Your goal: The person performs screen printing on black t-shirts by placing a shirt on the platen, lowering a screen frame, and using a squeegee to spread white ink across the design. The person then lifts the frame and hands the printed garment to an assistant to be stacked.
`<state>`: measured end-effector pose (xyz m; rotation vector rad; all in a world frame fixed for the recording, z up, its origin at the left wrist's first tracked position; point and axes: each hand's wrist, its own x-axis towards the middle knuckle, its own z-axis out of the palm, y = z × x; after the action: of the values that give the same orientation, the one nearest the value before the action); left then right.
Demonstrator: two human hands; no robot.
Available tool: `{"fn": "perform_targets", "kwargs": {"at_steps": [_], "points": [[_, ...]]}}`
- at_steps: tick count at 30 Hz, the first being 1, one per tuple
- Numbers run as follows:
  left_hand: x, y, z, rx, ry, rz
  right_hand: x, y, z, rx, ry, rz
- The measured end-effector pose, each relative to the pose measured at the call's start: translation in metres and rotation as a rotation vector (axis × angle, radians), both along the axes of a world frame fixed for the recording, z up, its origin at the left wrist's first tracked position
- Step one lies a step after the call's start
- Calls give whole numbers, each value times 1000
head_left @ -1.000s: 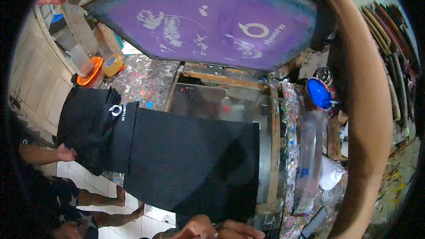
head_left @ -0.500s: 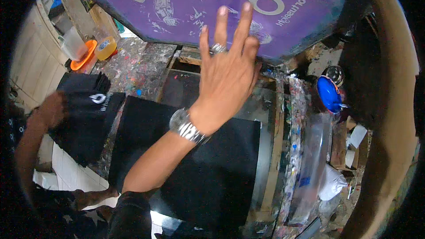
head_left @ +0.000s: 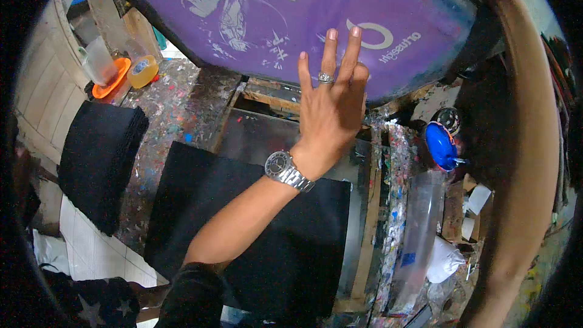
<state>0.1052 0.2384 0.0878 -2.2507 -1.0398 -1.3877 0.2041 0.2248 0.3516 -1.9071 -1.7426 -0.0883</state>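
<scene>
My left hand (head_left: 331, 112), with a ring and a silver wristwatch (head_left: 279, 165), is raised in front of a purple printing screen (head_left: 328, 0). Its back faces me; several fingers are stretched apart, the index finger is bent, and it holds nothing. Whether the fingertips touch the mesh, I cannot tell. The screen stands tilted up at the far side, with pale stencil figures and a ring-shaped mark. Below the hand, black fabric (head_left: 291, 249) lies flat on the printing board (head_left: 261, 127). My right forearm (head_left: 516, 164) runs up to the screen's right corner; the hand is out of sight.
A stack of black cloth (head_left: 100, 158) lies at left on the paint-spotted table (head_left: 164, 121). Behind it are an orange dish (head_left: 115, 79) and a tub of yellowish stuff (head_left: 144, 71). A blue bowl (head_left: 440, 146), clear plastic (head_left: 419, 231) and a white bag (head_left: 446, 261) sit at right.
Another person's hand and the printed black cloth have gone from the stack at left. My left hand stays spread before the screen; the view has shifted slightly.
</scene>
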Motion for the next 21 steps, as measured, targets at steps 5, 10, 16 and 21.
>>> {"fn": "perform_targets", "kwargs": {"at_steps": [5,10,16,21], "points": [[-22,-43,-8,-222,-278,-255,-5,-24,-21,29,-228,-27],[-47,-81,5,-1590,-1988,-1083,-39,-103,-69,249,-340,-170],[-96,-108,-68,-1398,-1863,-1943,-84,-195,-184,367,-463,0],[-115,-169,-156,-1558,-2095,-1394,-98,-265,-225,129,-228,159]]}}
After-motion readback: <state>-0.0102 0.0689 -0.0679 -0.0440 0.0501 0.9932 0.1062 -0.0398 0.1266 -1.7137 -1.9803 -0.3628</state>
